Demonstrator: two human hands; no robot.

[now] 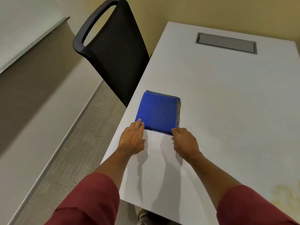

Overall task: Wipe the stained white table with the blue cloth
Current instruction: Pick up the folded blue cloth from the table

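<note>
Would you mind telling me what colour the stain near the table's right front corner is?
Yellowish, a faint blotchy stain on the white table, seen in the head view.

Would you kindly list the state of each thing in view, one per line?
blue cloth: folded square, flat on the table.
white table: yellowish stain at near right corner.
cable hatch: closed.
black chair: empty, beside the table's left edge.
left hand: open, fingertips on cloth's near corner.
right hand: open, touching the other near corner.
</note>
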